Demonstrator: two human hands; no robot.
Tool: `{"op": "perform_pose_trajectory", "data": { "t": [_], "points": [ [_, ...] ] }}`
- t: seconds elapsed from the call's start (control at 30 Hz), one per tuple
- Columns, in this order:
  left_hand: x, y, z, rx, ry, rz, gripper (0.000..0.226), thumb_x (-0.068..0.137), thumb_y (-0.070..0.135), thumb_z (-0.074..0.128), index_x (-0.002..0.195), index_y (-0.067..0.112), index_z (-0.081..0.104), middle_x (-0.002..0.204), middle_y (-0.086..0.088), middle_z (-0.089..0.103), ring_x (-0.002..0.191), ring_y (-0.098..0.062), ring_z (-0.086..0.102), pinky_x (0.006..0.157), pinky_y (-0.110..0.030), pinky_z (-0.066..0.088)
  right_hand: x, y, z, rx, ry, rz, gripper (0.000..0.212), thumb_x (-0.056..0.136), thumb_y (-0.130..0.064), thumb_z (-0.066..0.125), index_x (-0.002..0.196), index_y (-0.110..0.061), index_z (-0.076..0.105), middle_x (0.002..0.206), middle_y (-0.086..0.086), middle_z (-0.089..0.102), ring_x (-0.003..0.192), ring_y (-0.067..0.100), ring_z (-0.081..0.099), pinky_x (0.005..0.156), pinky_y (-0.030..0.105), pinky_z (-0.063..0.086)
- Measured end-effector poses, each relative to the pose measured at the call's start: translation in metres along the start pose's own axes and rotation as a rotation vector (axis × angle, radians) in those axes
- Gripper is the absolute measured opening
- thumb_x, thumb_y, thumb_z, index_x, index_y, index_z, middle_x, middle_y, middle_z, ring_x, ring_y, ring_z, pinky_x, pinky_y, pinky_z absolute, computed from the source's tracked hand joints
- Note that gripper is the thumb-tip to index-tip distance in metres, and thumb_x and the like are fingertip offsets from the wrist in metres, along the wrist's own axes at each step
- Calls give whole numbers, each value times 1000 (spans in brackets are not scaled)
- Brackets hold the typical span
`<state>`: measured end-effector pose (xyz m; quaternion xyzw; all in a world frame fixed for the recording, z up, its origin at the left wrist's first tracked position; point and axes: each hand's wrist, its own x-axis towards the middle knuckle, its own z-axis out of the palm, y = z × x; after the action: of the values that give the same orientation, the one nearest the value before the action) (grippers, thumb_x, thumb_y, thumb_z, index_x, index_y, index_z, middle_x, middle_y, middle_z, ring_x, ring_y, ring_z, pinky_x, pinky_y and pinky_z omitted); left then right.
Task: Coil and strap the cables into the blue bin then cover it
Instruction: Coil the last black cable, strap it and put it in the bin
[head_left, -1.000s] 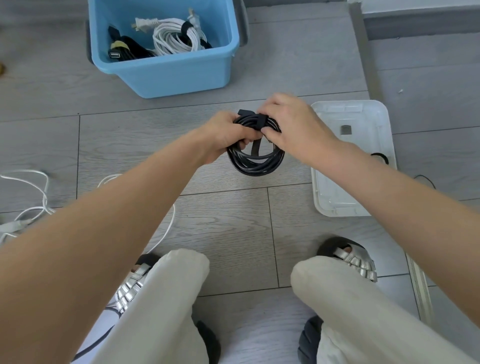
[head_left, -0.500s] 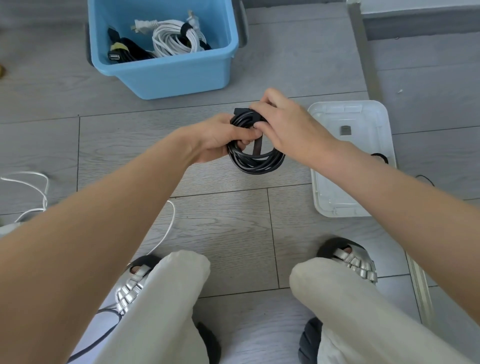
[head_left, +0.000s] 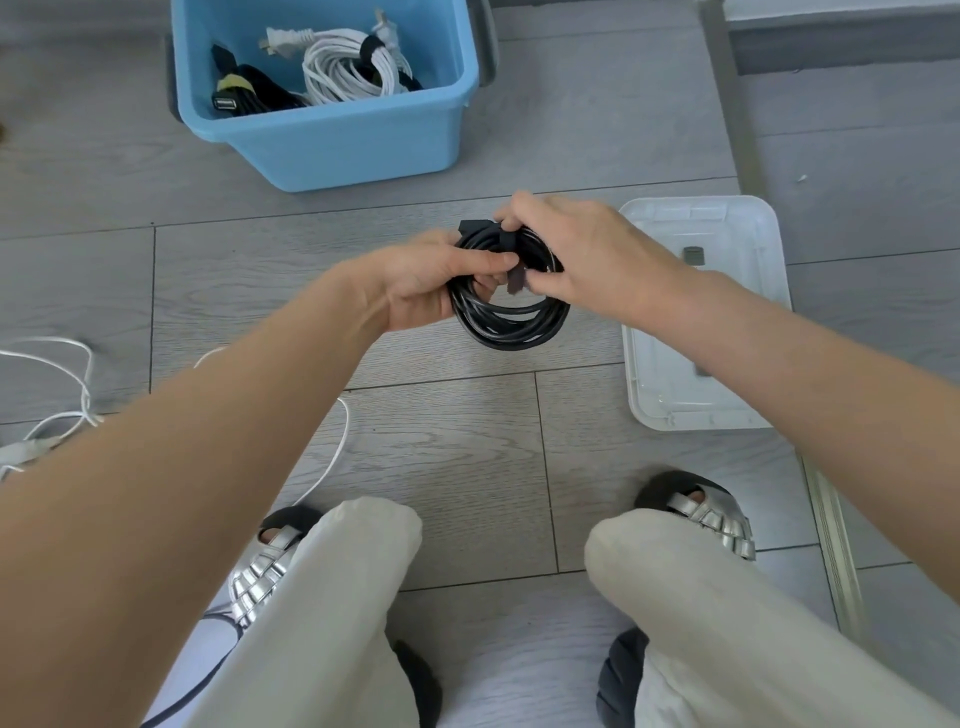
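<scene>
Hands meet above the floor: left hand (head_left: 426, 286) clenches the black cable coil (head_left: 511, 317) to keep its loops together while right hand (head_left: 582, 260) pinches the strap (head_left: 515, 278) around it, short of the blue bin (head_left: 337, 140).

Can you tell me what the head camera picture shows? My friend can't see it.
Two hands, left hand and right hand, hold a coiled black cable and wrap a strap round it. Ahead sits a blue bin holding bundled cables; its white lid lies beside.

Glossy black cable coil (head_left: 511, 319), smooth plastic blue bin (head_left: 343, 140) (matt wood-grain floor (head_left: 467, 457)).
</scene>
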<state>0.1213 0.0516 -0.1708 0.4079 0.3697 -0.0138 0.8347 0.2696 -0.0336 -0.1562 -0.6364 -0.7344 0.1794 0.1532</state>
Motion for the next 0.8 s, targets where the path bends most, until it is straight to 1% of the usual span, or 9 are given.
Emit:
{"op": "perform_pose_trajectory", "data": {
  "t": [0.1, 0.2, 0.27, 0.37, 0.47, 0.53, 0.6, 0.73, 0.8],
  "points": [
    [-3, 3, 1, -84, -24, -17, 14, 93, 15, 49, 84, 9, 56, 65, 2, 54, 52, 0, 48, 53, -7, 43, -1, 1, 1, -28, 114, -44, 34, 88, -23, 62, 108, 3, 54, 99, 16, 65, 88, 35, 60, 75, 40, 44],
    [-4, 3, 2, -94, -46, -41, 35, 96, 44, 36, 86, 15, 53, 66, 5, 51, 49, 0, 43, 50, -5, 41, -1, -1, 4, 29, 171, -57, 34, 87, -26, 58, 104, 3, 58, 92, 16, 69, 81, 34, 64, 72, 40, 47],
    [-3, 0, 2, -85, -21, -67, 43, 95, 53, 30, 84, 16, 51, 64, 5, 48, 47, 0, 38, 47, -5, 38, 0, -4, 7, 63, 192, -62, 31, 88, -25, 55, 102, 1, 63, 87, 14, 71, 74, 32, 66, 70, 37, 49],
    [0, -2, 1, -55, 56, -127, 41, 99, 47, 33, 79, 15, 49, 61, 5, 49, 44, 0, 36, 42, -6, 34, 4, -6, 10, 85, 190, -27, 31, 88, -25, 51, 95, -1, 69, 77, 13, 71, 66, 29, 65, 65, 26, 41],
    [4, -1, 4, 20, 124, -141, 36, 100, 40, 36, 80, 15, 51, 60, 3, 51, 44, -1, 37, 40, -8, 34, 5, -5, 11, 117, 203, 87, 21, 84, -18, 62, 93, -2, 72, 83, 16, 73, 75, 31, 67, 75, 29, 46],
    [5, -3, 6, 42, 147, -127, 34, 100, 38, 37, 83, 13, 54, 61, 3, 52, 44, -1, 39, 41, -9, 36, 7, -4, 8, 250, 183, 211, 16, 80, -13, 70, 90, -2, 73, 86, 16, 73, 82, 29, 69, 83, 37, 50],
    [3, -7, 6, 52, 142, -109, 31, 100, 35, 39, 86, 12, 55, 63, 3, 55, 45, -1, 42, 44, -10, 38, 12, -1, 3, 414, 106, 364, 14, 75, -11, 76, 86, -2, 72, 88, 16, 72, 84, 24, 68, 88, 39, 51],
    [-1, -12, 5, 87, 97, -87, 27, 98, 31, 44, 90, 10, 58, 70, 3, 56, 50, -1, 44, 49, -10, 41, 15, 6, -8, 657, -87, 539, 14, 74, -9, 76, 81, 1, 68, 94, 23, 69, 82, 20, 61, 88, 31, 51],
    [-3, -12, 5, 96, 61, -71, 26, 99, 30, 42, 90, 10, 58, 73, 2, 55, 51, -1, 45, 50, -10, 41, 14, 6, -9, 877, -107, 602, 11, 76, -1, 72, 72, -5, 62, 85, 16, 65, 77, 16, 61, 83, 21, 52]
  ]
}}
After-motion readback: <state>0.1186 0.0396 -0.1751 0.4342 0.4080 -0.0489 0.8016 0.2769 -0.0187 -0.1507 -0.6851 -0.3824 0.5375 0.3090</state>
